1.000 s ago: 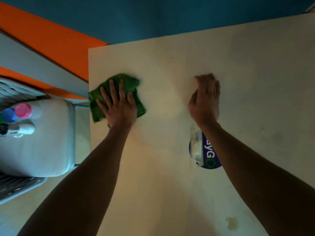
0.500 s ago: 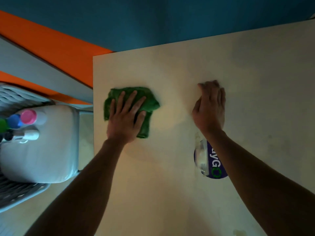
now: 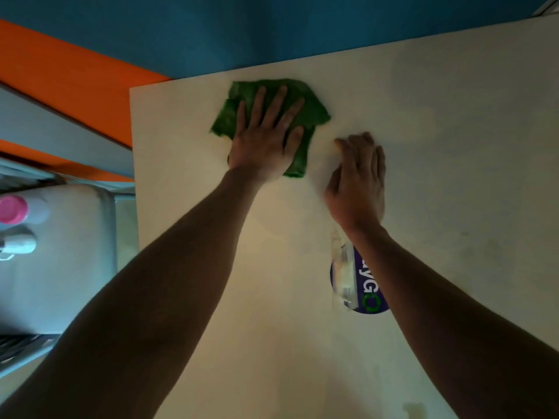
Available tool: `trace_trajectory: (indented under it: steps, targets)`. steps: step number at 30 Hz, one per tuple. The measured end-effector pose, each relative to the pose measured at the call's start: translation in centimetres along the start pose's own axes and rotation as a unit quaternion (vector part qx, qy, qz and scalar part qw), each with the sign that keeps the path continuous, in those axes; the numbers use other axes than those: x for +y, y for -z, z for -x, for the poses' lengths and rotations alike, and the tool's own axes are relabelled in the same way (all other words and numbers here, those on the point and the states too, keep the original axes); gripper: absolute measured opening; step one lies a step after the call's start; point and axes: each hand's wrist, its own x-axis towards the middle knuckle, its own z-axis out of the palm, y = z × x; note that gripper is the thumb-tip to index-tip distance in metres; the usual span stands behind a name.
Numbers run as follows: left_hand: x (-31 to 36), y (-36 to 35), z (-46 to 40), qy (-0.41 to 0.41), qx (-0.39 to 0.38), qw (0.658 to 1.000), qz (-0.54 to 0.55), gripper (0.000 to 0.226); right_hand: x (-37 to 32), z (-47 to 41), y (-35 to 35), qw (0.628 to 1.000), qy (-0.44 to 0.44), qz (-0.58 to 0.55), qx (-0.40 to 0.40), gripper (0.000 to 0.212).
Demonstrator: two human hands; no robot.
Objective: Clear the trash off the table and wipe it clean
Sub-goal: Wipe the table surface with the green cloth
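Crumpled green cloth [image 3: 311, 113], flat left hand [image 3: 266, 140] pressing

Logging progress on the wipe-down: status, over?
Left hand flat on green cloth, far edge of table. Right hand resting on tabletop. No trash visible.

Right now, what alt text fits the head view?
The left hand presses a green cloth flat on the pale table near its far edge. The right hand rests beside it, above a round sticker.
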Motion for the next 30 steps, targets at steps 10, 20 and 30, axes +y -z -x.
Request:
trace_trajectory:
  steps: [10,20,30]
  targets:
    - [-2.6,0.4,-0.9,0.269,0.029,0.961,0.063,0.064,-0.4,-0.1,0.1,1.000,-0.001,-0.001,0.016,0.054]
    - [-0.2,0.4,-4.1,0.079,0.013,0.997,0.017,0.059,-0.3,0.0,0.1,1.000,0.003,0.007,0.013,0.050]
    - [-1.5,-1.2,4.9,0.042,0.023,0.999,0.020,0.055,0.1,0.1,-0.1,1.000,0.011,-0.013,0.008,0.049]
